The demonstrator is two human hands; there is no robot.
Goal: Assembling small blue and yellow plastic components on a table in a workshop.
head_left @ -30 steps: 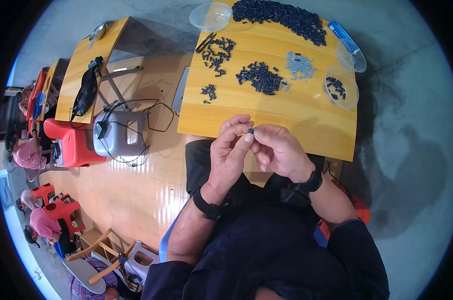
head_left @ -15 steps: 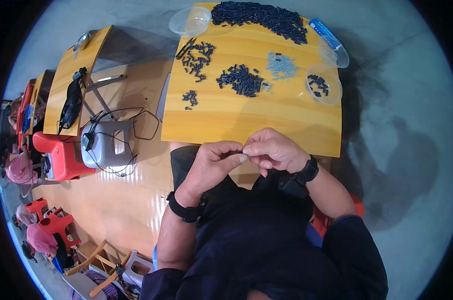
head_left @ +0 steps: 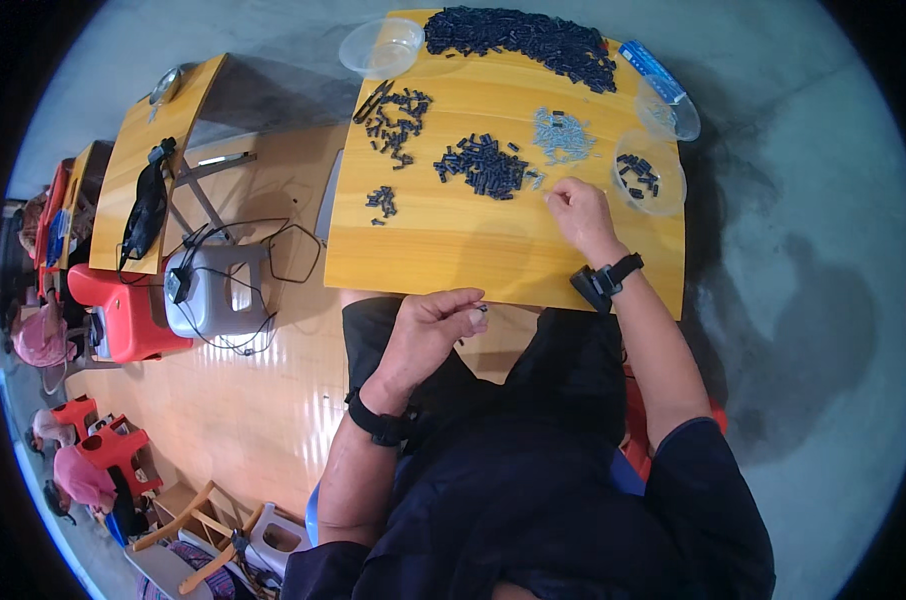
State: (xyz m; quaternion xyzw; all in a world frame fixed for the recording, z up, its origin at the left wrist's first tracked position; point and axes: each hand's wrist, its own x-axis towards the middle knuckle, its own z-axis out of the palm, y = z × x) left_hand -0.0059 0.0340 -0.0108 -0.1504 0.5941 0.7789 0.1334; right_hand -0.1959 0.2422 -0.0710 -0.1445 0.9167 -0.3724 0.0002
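My left hand (head_left: 435, 328) is in front of the table's near edge, thumb and fingers pinched on a small black piece (head_left: 484, 308) whose end peeks out at the fingertips. Out over the tabletop, my right hand (head_left: 580, 212) has its fingers curled together; anything between them is hidden. Just beyond its fingertips lie a few loose silver pins (head_left: 536, 182) and a spread pile of thin silver screw-like pins (head_left: 563, 135). A heap of short black cylindrical pieces (head_left: 485, 168) sits to its left.
On the yellow wooden table (head_left: 423, 255) are smaller groups of black parts (head_left: 398, 125), black tweezers (head_left: 373, 100) and a large black pile (head_left: 518, 40). Clear plastic bowls (head_left: 649, 200) stand at its edges, beside a blue box (head_left: 653, 70). Stools (head_left: 213, 290) and cables are at left.
My right hand has parted from the left and moved forward over the table toward the silver pins. The left hand has stayed nearly in place, still pinching.
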